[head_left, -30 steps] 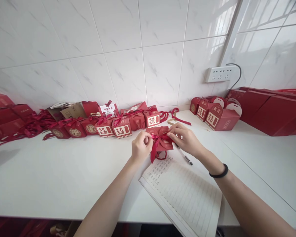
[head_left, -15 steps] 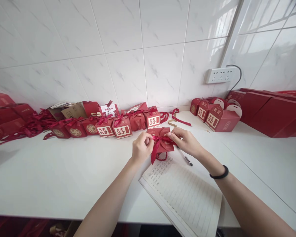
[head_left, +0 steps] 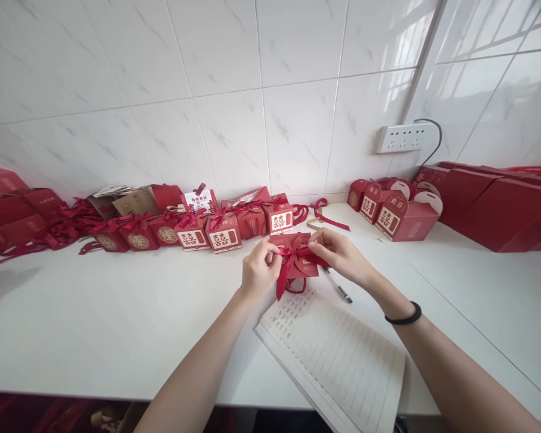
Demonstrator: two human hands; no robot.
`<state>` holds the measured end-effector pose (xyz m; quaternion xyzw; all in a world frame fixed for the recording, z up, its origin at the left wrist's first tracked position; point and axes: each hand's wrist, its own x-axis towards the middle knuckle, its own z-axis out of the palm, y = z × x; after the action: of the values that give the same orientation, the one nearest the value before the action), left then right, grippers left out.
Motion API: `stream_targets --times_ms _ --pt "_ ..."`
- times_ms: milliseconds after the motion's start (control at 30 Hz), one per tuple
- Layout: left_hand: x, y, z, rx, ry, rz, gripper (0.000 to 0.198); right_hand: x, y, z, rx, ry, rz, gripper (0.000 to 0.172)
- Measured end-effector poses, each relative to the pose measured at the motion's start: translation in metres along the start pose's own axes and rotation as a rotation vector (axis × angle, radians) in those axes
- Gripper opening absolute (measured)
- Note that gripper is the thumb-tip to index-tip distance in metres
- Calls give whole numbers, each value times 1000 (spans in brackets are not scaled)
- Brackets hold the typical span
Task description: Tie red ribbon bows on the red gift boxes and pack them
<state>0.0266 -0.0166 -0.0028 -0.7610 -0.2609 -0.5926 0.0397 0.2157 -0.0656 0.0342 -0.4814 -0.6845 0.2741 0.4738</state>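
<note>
So, a red ribbon (head_left: 283, 278) on a red box (head_left: 303, 266)

The red box sits about halfway along the tabletop (head_left: 117, 325), nearer the back edge. The left hand (head_left: 259, 267) pinches the red ribbon in its fingers. The right hand (head_left: 340, 255) has bent fingers beside it; I can't tell if they hold any. A notebook (head_left: 342, 349) pokes over the front edge.

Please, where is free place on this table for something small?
Bare tabletop lies left of the left forearm, before the box row, and between the right forearm and large red items. Crowded: near left hand and right hand, with ribbon, pen, notebook.
</note>
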Motion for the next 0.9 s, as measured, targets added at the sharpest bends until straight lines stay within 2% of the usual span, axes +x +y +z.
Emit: stream_targets --times_ms 67,133,367,600,767,833,900 --pt "0 0 0 3 6 4 14 1 1 -3 14 20 27 36" --pt "0 0 0 6 6 2 13 1 1 -9 -24 -31 57 36" --pt "0 0 0 -4 13 -7 14 0 -2 -21 -70 -349 205 31" --pt "1 2 1 -7 14 -43 13 -6 -14 -16 19 -583 381 40" --pt "0 2 0 -6 2 -45 13 -12 -17 -19 41 -889 504 48" --pt "0 2 0 -9 -2 -46 13 -11 -14 -25 -20 -861 529 54" --pt "0 2 0 -12 -2 -44 14 -8 -9 -32 -75 -669 512 59"
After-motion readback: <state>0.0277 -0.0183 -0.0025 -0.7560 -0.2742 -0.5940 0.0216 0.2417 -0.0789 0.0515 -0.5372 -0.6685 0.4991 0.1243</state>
